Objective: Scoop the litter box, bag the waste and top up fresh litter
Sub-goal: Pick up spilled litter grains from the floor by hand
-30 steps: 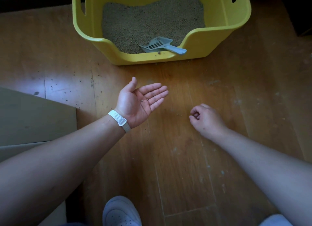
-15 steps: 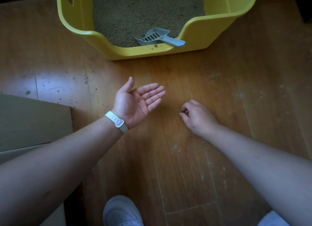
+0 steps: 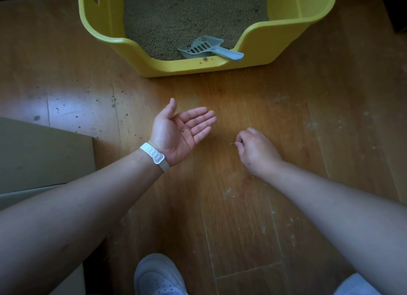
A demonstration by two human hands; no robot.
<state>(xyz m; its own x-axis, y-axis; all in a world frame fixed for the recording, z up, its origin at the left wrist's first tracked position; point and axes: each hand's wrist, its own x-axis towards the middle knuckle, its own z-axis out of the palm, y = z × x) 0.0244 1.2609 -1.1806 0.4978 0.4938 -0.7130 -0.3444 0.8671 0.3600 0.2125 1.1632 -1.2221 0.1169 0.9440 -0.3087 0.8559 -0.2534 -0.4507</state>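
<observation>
A yellow litter box [image 3: 284,39] stands on the wood floor at the top, filled with tan litter [image 3: 191,14]. A grey-blue scoop [image 3: 207,48] lies in it at the low front lip, handle pointing right over the rim. My left hand [image 3: 182,129] is held palm up and flat above the floor, with a few litter grains lying on the palm. My right hand [image 3: 255,149] is down on the floor to its right, fingertips pinched together at a small grain [image 3: 232,143].
Scattered litter grains [image 3: 97,100] dot the floorboards left of the box and along its front. A flat grey-green board [image 3: 44,155] lies at the left. My white shoe [image 3: 158,275] is at the bottom centre.
The right hand has slid left along the floor and pinched at a grain. The left palm stays open and level. The view shifted, so the box sits further right.
</observation>
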